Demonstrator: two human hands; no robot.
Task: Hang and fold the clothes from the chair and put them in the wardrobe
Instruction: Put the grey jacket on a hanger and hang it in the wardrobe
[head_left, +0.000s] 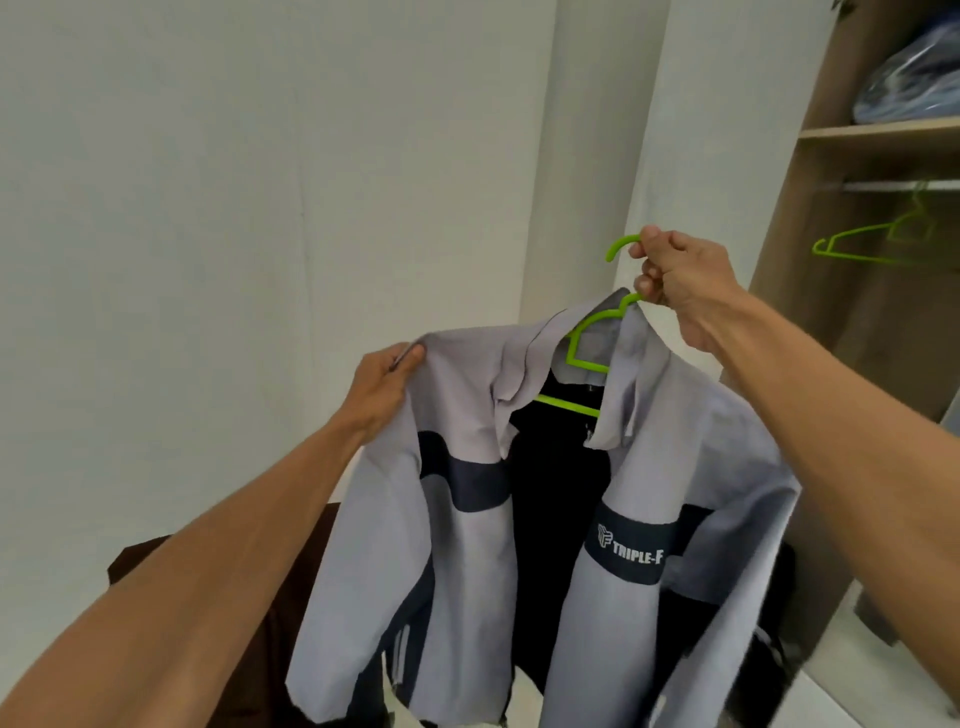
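Note:
A grey jacket (462, 561) with dark navy bands and a "TRIPLE-F" print hangs open on a lime green hanger (584, 345) in mid air before me. My right hand (675, 283) is closed around the hanger's neck just under its hook. My left hand (382, 384) pinches the jacket's left shoulder seam. The open wardrobe (826, 249) stands at the right, with a rail and an empty green hanger (872, 241) on it.
A wooden shelf (878, 130) in the wardrobe carries a blue plastic-wrapped bundle (914, 78). Brown cloth (249, 639) lies low at the left, behind the jacket. White walls fill the left and middle.

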